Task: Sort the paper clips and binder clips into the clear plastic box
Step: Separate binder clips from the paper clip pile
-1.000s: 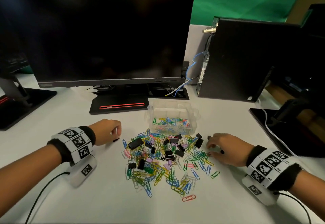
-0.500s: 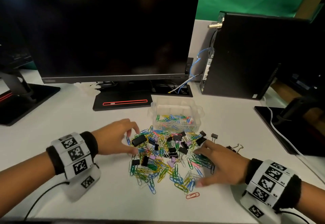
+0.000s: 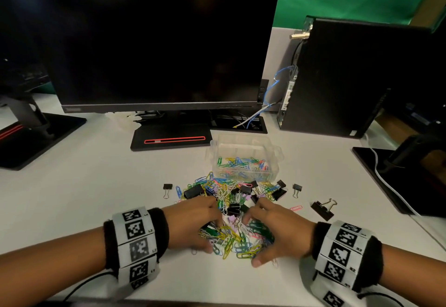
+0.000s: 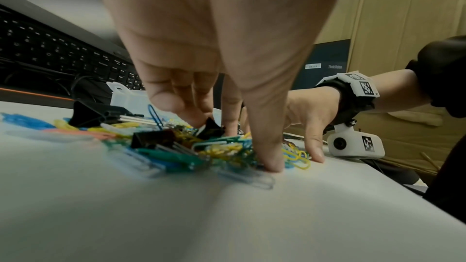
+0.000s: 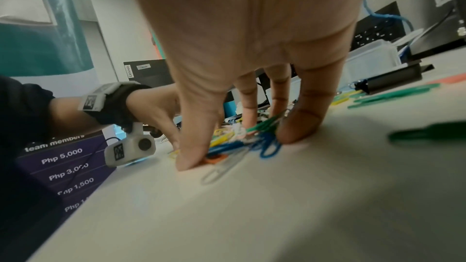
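A heap of coloured paper clips and black binder clips (image 3: 231,207) lies on the white desk in front of the clear plastic box (image 3: 274,154), which holds several paper clips. My left hand (image 3: 212,232) and right hand (image 3: 251,239) cup the near half of the heap from either side, fingers curled and fingertips down on the desk. In the left wrist view my left hand (image 4: 227,140) brackets clips between thumb and fingers. The right wrist view shows my right hand (image 5: 242,146) doing the same. Clips under the palms are hidden.
Loose binder clips lie left (image 3: 167,189) and right (image 3: 296,189) of the heap, with a larger one (image 3: 322,210) and a pink paper clip (image 3: 295,208) further right. A monitor stand (image 3: 169,139) is behind the box, and a black computer case (image 3: 337,84) at the back right.
Both hands have come in from the sides of the heap and closed round its near part, dragging clips toward me. Some binder clips now lie apart at the edges.
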`<state>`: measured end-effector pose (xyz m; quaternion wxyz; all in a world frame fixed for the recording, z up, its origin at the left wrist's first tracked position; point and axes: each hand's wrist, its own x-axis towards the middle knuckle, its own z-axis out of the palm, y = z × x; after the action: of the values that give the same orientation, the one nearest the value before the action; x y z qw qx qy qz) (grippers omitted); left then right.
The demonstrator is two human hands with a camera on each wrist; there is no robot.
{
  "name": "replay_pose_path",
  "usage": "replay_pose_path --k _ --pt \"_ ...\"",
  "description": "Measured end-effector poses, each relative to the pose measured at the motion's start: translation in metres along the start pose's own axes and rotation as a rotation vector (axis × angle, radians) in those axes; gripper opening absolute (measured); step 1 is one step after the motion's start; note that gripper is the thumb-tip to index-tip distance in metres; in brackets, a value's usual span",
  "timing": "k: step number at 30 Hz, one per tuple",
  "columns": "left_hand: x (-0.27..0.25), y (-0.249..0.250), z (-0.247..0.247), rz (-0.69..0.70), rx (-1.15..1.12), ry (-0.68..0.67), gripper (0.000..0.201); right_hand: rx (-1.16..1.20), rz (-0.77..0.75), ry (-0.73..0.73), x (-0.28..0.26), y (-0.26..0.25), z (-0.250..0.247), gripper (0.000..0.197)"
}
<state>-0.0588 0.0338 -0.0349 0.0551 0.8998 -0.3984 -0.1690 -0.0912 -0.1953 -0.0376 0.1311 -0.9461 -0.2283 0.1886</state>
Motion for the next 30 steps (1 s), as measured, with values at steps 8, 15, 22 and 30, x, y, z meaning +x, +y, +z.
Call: replay_pose_path --k 8,15,22,30 --pt "0.012 0.009 -0.006 0.043 0.183 -0.008 0.032 0.142 -0.103 -0.003 0.004 0.006 -0.002 0.03" --pt "0.011 0.005 -0.01 0.094 0.31 0.112 0.022 0.248 -0.035 0.0 0.006 0.015 -0.01 0.012" --pt "0.011 -0.005 -0.011 0.058 0.05 0.131 0.034 0.443 0.13 -0.022 0.011 0.026 -0.024 0.022" --pt "0.016 -0.012 -0.036 -0.028 -0.229 0.265 0.024 0.52 0.139 0.114 0.024 0.032 -0.064 0.014"
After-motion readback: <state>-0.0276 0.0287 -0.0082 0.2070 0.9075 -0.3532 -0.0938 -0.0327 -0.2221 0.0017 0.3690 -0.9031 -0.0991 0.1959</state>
